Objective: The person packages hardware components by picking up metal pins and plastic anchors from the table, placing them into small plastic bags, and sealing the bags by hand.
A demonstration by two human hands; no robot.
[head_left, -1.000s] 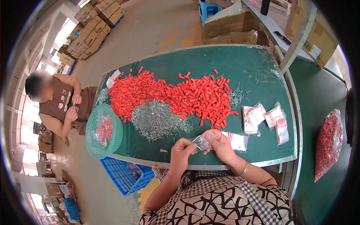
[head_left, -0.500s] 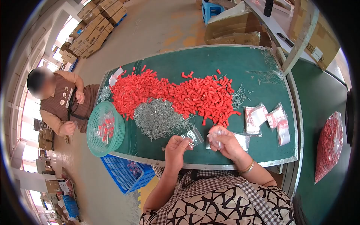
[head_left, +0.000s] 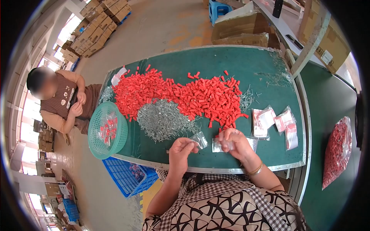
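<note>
My left hand (head_left: 180, 154) pinches a small clear zip bag (head_left: 200, 140) between thumb and fingers, its free end pointing right. To its right, my right hand (head_left: 237, 144) is closed with curled fingers; something pale and see-through shows at the fingers, too unclear to name. Beneath that hand, clear plastic bags (head_left: 252, 144) lie flat on the green table (head_left: 227, 161). Beyond my hands spreads a heap of small red plastic caps (head_left: 216, 98), with a heap of grey metal screws or nails (head_left: 162, 121) in front of it.
Stacks of small zip bags (head_left: 264, 122) lie to the right. At the left edge stands a green basket (head_left: 92, 131) holding filled bags; a blue crate (head_left: 119, 179) sits below. A co-worker (head_left: 63, 98) is at the far left. A large bag of red pieces (head_left: 337, 154) lies far right.
My right hand has risen slightly and turned, fingers more curled. The zip bag in my left hand has tilted and looks more folded. The co-worker's hands have come together.
</note>
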